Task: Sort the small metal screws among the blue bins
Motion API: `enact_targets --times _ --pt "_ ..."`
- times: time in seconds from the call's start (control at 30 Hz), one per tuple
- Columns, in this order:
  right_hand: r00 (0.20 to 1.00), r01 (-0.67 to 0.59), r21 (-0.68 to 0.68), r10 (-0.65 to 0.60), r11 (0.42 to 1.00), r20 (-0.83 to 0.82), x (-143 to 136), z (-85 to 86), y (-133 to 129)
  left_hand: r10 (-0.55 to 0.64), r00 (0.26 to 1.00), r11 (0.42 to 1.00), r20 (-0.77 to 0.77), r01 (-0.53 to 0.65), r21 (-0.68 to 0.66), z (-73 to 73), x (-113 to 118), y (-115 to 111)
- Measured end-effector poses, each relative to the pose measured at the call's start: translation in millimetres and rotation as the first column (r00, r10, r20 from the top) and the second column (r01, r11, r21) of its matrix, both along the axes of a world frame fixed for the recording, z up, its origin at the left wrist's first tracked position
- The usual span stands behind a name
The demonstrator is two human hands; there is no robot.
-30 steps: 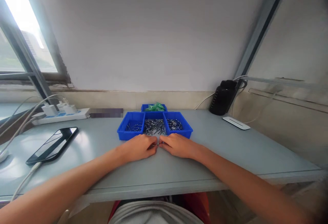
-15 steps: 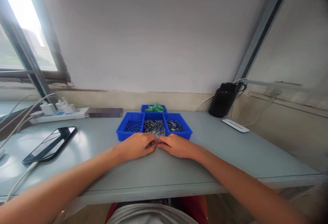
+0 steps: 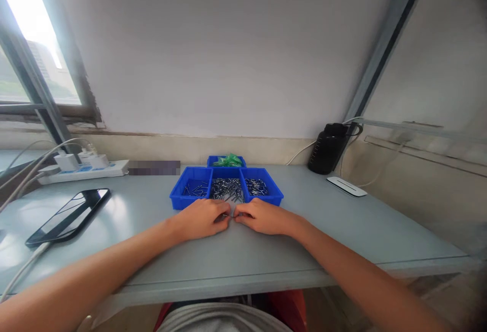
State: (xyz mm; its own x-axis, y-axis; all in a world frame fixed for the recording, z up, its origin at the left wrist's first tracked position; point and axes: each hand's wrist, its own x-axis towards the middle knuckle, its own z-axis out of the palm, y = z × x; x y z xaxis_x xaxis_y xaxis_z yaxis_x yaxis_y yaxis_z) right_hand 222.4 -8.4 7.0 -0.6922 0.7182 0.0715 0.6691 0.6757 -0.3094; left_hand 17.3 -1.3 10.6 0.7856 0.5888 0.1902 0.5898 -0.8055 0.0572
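My left hand (image 3: 205, 218) is closed in a pinch just in front of the blue bins, with a thin metal screw-like piece (image 3: 225, 215) at its fingertips. Facing it, my right hand (image 3: 263, 217) is also pinched; what sits between its fingers is too small to make out. A narrow gap separates the fingertips. Behind them, the left blue bin (image 3: 181, 203) holds a few scattered metal fasteners. A dense pile of fasteners (image 3: 227, 188) fills the middle bin, some spilling toward its front. More dark metal pieces (image 3: 256, 187) lie in the right blue bin (image 3: 274, 199).
A small blue bin with green plastic (image 3: 230, 160) stands at the back. Left are a phone (image 3: 70, 218) on a cable and a power strip (image 3: 114, 169). A black bottle (image 3: 326, 149) and a flat white device (image 3: 346, 186) stand right. The desk's front edge (image 3: 228, 290) runs before me.
My fingertips have drawn slightly apart, and the thin metal piece at my left hand shows more clearly. The whole view has shifted a little; the bins look unchanged.
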Motion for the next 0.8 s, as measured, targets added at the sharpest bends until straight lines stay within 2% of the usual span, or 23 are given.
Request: enact_targets --times 0.4,0.6,0.8 --pt "0.999 -0.011 0.028 0.013 1.000 -0.051 -3.0 -3.2 2.4 -0.074 0.985 0.990 0.159 0.092 -0.108 5.5 0.2 -3.4" --pt "0.996 0.018 -0.003 -0.018 1.000 -0.082 -3.2 -1.7 1.1 -0.068 0.990 0.994 0.125 0.078 -0.079 8.0 1.1 -7.9" --pt "0.998 0.007 -0.006 -0.008 1.000 -0.066 -1.1 1.0 0.4 -0.008 1.000 1.000 -0.004 0.008 0.011 5.2 0.6 -5.4"
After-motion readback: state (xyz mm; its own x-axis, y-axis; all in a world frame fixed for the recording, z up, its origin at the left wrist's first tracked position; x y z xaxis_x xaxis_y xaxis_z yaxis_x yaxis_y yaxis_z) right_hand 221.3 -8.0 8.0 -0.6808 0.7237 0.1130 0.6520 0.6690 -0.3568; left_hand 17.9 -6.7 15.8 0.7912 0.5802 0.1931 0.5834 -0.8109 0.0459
